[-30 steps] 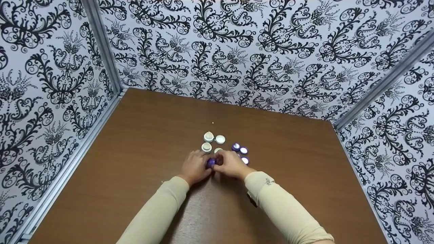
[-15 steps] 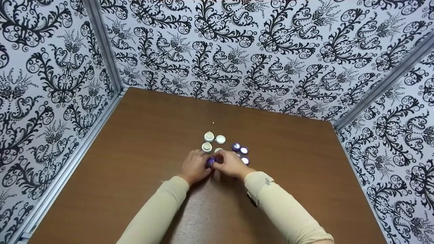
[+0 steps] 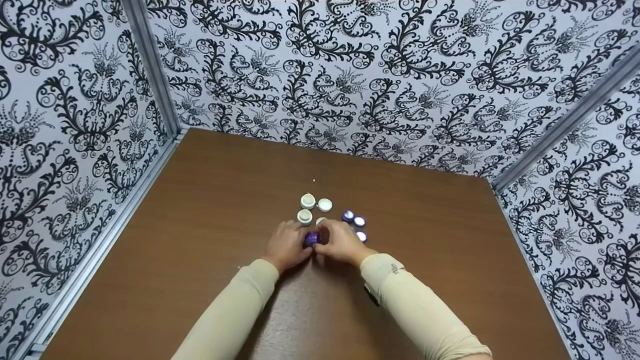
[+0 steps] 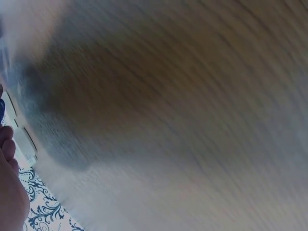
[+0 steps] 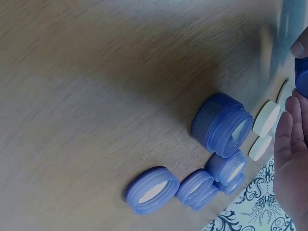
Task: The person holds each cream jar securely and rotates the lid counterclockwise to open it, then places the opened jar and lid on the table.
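Observation:
Between the two hands at the middle of the table is a small purple jar (image 3: pixel 311 239), partly hidden by fingers. My left hand (image 3: pixel 287 246) grips it from the left. From the right, my right hand (image 3: pixel 344 243) pinches it with thumb and fingertips. In the right wrist view, the right hand (image 5: pixel 294 161) shows at the right edge, with the dark blue-purple side of the held jar (image 5: pixel 302 74) between thumb and fingers. The left wrist view catches only part of a hand (image 4: pixel 10 187) at its left edge. Whether the jar's lid is on, I cannot tell.
Beyond the hands stand two open white jars (image 3: pixel 307 201) with white lids (image 3: pixel 325 205) beside them. To the right are purple jars, one of them open with pale cream (image 5: pixel 219 125), and upturned purple lids (image 5: pixel 152 191). Patterned walls (image 3: pixel 320 75) border the brown table (image 3: pixel 225 175).
Both hands stay in nearly the same place around the purple jar, with only a slight shift of it between the fingers. The other jars and lids have not moved.

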Available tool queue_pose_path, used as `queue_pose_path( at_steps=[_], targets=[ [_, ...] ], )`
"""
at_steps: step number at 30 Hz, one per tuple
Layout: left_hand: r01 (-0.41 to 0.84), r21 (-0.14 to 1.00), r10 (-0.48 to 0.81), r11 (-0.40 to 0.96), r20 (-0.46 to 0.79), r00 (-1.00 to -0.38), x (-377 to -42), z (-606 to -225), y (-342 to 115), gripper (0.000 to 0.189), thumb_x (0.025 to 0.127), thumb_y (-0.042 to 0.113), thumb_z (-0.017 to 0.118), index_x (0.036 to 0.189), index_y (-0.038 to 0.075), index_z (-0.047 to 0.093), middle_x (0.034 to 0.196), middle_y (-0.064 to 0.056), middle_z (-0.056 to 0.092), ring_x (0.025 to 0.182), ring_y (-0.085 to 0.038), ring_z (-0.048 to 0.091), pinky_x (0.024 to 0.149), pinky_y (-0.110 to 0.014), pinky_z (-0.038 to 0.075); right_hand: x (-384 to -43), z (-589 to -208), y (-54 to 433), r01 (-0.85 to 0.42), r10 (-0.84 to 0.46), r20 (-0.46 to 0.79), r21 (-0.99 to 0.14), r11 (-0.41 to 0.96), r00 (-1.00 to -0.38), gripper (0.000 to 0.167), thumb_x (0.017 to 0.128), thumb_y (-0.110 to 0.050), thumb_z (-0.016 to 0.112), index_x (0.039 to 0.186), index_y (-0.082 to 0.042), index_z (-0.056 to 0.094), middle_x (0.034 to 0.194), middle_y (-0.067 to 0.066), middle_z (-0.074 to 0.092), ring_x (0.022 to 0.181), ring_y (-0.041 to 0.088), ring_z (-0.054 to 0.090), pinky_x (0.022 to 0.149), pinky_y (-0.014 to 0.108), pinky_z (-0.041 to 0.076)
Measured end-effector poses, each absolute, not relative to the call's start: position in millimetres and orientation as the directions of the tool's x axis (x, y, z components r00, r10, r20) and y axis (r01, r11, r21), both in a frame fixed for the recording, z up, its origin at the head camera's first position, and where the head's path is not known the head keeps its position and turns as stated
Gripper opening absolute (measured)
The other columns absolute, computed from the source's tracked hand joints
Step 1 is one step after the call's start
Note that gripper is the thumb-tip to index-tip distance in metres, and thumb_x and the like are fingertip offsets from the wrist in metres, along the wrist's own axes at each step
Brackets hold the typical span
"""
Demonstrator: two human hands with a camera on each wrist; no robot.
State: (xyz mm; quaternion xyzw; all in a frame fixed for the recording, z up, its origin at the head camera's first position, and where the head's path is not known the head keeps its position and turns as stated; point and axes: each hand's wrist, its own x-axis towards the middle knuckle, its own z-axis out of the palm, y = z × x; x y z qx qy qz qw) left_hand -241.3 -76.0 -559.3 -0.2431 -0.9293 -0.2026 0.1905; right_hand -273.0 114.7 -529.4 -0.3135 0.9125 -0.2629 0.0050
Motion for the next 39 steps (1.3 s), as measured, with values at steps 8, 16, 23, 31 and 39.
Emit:
queue_pose_path(
  at_steps=[8, 16, 23, 31, 39],
  targets=[
    [0.504, 0.286, 0.345, 0.815, 0.458, -0.819, -241.6, -561.1, -79.3, 0.039, 0.074, 0.034, 0.084, 0.097, 0.005, 0.074, 0.096, -0.009, 0.069, 0.089, -0.031, 0.062, 0.084, -0.045, 0.047, -273.7, -528.3, 117.4, -0.566, -0.566, 0.162, -0.478, 0.671, -0.808, 0.033, 0.074, -0.021, 0.08, 0.103, -0.011, 0.068, 0.094, -0.001, 0.067, 0.083, 0.016, 0.061, 0.076, 0.035, 0.051],
    [0.485, 0.295, 0.332, 0.823, 0.444, -0.832, -241.4, -561.3, -81.8, 0.036, 0.075, 0.033, 0.082, 0.095, 0.004, 0.072, 0.098, -0.008, 0.069, 0.092, -0.03, 0.062, 0.089, -0.044, 0.046, -274.0, -528.5, 118.3, -0.545, -0.548, 0.149, -0.481, 0.687, -0.823, 0.033, 0.072, -0.021, 0.082, 0.101, -0.011, 0.067, 0.091, -0.003, 0.067, 0.081, 0.015, 0.061, 0.074, 0.033, 0.051],
    [0.475, 0.308, 0.326, 0.824, 0.428, -0.843, -240.7, -562.4, -83.5, 0.036, 0.075, 0.033, 0.082, 0.095, 0.004, 0.072, 0.094, -0.007, 0.067, 0.09, -0.029, 0.061, 0.088, -0.044, 0.045, -274.1, -530.4, 119.2, -0.51, -0.521, 0.124, -0.481, 0.713, -0.845, 0.031, 0.069, -0.023, 0.083, 0.093, -0.014, 0.064, 0.08, -0.007, 0.062, 0.072, 0.013, 0.058, 0.066, 0.031, 0.05],
    [0.461, 0.3, 0.31, 0.835, 0.436, -0.845, -239.9, -563.6, -86.5, 0.034, 0.074, 0.033, 0.08, 0.095, 0.007, 0.072, 0.095, -0.006, 0.067, 0.091, -0.028, 0.061, 0.09, -0.046, 0.046, -275.8, -535.6, 116.4, -0.543, -0.546, 0.123, -0.408, 0.734, -0.829, 0.036, 0.071, -0.023, 0.078, 0.105, -0.011, 0.069, 0.091, -0.003, 0.069, 0.082, 0.013, 0.064, 0.072, 0.033, 0.052],
    [0.469, 0.29, 0.311, 0.834, 0.455, -0.834, -238.5, -566.2, -89.3, 0.034, 0.073, 0.033, 0.082, 0.093, 0.008, 0.071, 0.091, -0.005, 0.065, 0.088, -0.028, 0.06, 0.086, -0.045, 0.047, -273.4, -541.3, 110.9, -0.539, -0.531, 0.144, -0.403, 0.74, -0.835, 0.034, 0.071, -0.02, 0.079, 0.103, -0.01, 0.071, 0.09, -0.002, 0.069, 0.08, 0.014, 0.064, 0.072, 0.033, 0.053]
  ],
)
